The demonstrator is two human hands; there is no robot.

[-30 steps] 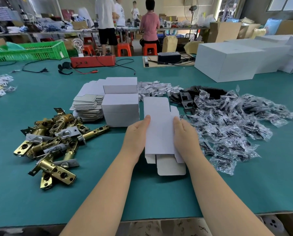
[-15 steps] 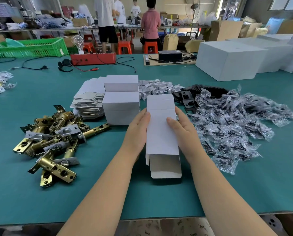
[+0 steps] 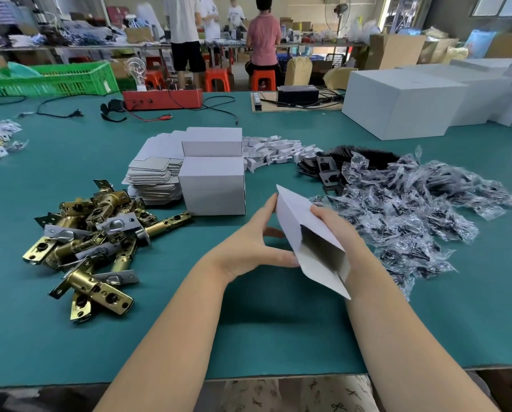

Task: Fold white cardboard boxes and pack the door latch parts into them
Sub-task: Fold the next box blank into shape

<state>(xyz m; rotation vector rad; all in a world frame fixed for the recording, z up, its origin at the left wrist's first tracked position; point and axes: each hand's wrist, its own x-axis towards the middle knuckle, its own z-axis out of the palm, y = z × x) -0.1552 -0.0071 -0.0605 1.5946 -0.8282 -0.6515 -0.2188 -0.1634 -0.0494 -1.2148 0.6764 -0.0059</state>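
The green table (image 3: 278, 328) is laid out like a packing station, with supplies fanned around the person so each is within reach. At two o'clock lies a wide heap of small clear bags (image 3: 412, 209) of dark hardware, with black plates (image 3: 326, 171) at one o'clock. At nine o'clock sits the pile of brass door latches (image 3: 91, 233), waiting to be packed. At eleven o'clock is a stack of flat box blanks (image 3: 153, 176), and just beside it at twelve o'clock stand two folded white boxes (image 3: 213, 173), one behind the other.

The white box (image 3: 308, 233) being worked is lifted off the table at the centre, tilted, its open end facing the person, probably so the flaps can be tucked. The right hand (image 3: 341, 233) wraps its far side, fingers curled over the top edge. The left hand (image 3: 257, 248) holds its near side, fingers fairly straight along the panel and thumb at the lower edge.
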